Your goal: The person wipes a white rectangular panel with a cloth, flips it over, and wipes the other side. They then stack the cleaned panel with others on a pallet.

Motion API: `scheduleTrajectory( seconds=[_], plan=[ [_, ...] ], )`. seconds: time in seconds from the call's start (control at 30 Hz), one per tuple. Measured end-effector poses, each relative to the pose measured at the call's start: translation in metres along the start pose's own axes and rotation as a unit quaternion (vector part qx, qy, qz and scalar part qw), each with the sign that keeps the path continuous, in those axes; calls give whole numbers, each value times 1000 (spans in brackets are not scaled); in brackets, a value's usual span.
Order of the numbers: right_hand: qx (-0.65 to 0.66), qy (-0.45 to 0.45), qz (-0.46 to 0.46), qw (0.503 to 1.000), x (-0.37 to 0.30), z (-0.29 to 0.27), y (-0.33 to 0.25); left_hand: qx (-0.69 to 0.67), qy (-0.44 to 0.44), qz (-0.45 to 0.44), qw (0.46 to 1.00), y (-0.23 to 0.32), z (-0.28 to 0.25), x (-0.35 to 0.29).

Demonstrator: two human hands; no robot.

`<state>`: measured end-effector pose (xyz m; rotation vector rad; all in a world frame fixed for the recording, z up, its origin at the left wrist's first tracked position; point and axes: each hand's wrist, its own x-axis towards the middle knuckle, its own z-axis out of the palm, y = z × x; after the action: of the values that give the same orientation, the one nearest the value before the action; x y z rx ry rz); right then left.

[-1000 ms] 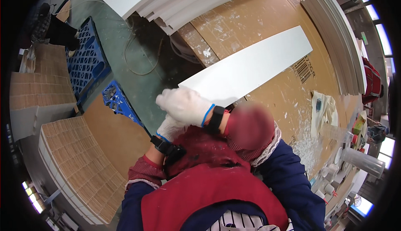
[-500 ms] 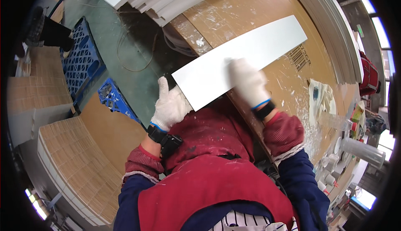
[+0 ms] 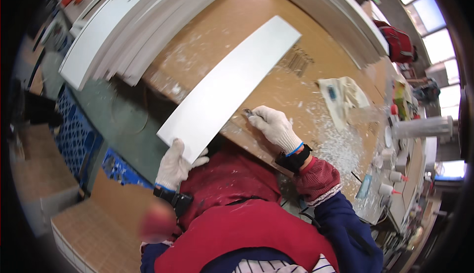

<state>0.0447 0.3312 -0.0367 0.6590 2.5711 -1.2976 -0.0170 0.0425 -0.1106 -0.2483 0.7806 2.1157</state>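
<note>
One cardboard-covered tabletop (image 3: 197,55), flecked with white, spreads in front of me. Long pale boards sit in two groups, a left stack (image 3: 143,21) and a right stack (image 3: 340,16). A long white panel (image 3: 228,87) slants across the tabletop, its near end jutting past the edge. To its right, well apart, lies a crumpled cream cloth (image 3: 340,90). My gloved left hand (image 3: 173,168) grips the panel's near end, thumb on top; my gloved right hand (image 3: 275,128), near the panel, closes on a small dark piece (image 3: 248,112), too small to make out.
</note>
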Motion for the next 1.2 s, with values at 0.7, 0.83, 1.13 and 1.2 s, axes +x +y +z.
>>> scheduleTrajectory(
  seconds=[0.7,0.83,1.13,1.2],
  plan=[
    [73,740,140,653,-70,-180,190,53,147,41,987,0,-13,-35],
    [117,721,66,680,-59,-204,221,49,157,59,985,-3,-26,-34],
    [-1,528,-52,848,-16,-215,176,90,185,81,975,-1,-14,-35],
    [-105,413,-89,900,-5,-188,116,98,182,93,974,-3,-25,-43]
  ],
)
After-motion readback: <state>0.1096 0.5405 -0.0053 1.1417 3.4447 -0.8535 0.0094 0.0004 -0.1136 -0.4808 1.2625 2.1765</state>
